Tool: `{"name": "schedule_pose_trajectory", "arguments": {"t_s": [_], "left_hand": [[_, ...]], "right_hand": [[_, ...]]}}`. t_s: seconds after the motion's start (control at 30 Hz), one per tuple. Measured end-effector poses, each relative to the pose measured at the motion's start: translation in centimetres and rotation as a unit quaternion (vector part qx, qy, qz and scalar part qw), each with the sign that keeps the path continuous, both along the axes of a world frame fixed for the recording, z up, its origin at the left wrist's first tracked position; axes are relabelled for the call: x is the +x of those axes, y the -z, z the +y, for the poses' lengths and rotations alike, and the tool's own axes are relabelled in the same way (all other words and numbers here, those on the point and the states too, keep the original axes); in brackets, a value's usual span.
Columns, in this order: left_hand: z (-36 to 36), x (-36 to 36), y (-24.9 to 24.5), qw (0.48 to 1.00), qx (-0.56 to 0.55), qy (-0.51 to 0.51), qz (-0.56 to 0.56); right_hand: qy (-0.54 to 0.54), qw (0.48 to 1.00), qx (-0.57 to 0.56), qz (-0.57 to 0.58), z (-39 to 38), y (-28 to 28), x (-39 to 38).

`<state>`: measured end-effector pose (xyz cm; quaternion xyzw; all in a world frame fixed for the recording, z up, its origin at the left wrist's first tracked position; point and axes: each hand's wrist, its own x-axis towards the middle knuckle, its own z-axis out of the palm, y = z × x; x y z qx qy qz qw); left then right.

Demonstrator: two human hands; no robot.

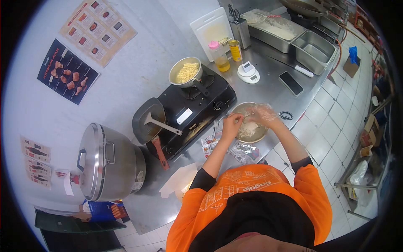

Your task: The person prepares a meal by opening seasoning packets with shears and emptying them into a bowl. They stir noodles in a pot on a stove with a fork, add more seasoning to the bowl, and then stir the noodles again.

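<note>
L hand [232, 126] pinched shut, R hand [262, 114] gloved, grip unclear, both over metal bowl [257, 136] w/ white mix at surface's front edge. Sachets [243, 149] lie opened; noodles in pot [186, 72] on stove [197, 110].

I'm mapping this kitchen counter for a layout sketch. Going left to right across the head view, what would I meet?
Large lidded pot → square pan → black stove → metal bowl → phone → steel tray

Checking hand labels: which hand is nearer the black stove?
Left. The left hand hovers at the bowl edge beside the stove; the gloved right hand is across the bowl.
</note>
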<state>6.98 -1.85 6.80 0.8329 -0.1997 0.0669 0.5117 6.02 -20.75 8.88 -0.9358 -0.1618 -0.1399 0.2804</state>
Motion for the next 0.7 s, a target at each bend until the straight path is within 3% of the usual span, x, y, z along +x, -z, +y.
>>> {"name": "schedule_pose_trajectory", "arguments": {"t_s": [0.03,0.1,0.17,0.23,0.3,0.37,0.43,0.5,0.63,0.7], "left_hand": [[-0.2,0.1,0.0,1.000,0.012,0.005,-0.001],[-0.5,0.3,0.3,0.999,0.022,0.022,-0.014],[-0.5,0.1,-0.1,0.998,0.033,0.036,-0.025],[-0.5,-0.4,-0.9,0.988,0.043,0.003,-0.151],[0.1,-1.4,-2.3,0.977,0.078,-0.031,-0.198],[1.2,-2.9,-2.0,0.962,0.112,-0.063,-0.240],[2.6,-4.8,-1.0,0.990,0.119,0.048,0.049],[3.3,-7.5,-1.5,0.958,0.177,0.174,0.146],[4.5,-11.0,2.2,0.956,0.204,0.205,0.047],[4.3,-11.7,1.7,0.942,0.268,0.174,0.105]], "right_hand": [[0.002,1.000,0.000,0.000,0.1,-0.1,0.1],[-0.042,0.989,-0.045,0.134,0.1,-0.4,0.5],[-0.036,0.989,-0.033,0.139,-0.2,-0.1,0.6],[-0.031,0.989,-0.020,0.145,-0.2,0.0,0.4],[0.015,0.997,-0.013,0.075,-0.1,0.0,-0.1],[0.031,0.992,-0.050,0.113,-0.2,2.0,0.3],[0.044,0.985,-0.085,0.146,-0.3,2.6,0.3],[0.070,0.994,-0.033,0.081,-0.1,0.9,-0.4],[0.051,0.994,-0.066,0.074,-0.3,1.5,-0.6],[0.089,0.994,0.005,-0.066,-0.3,0.7,-0.8]]}}
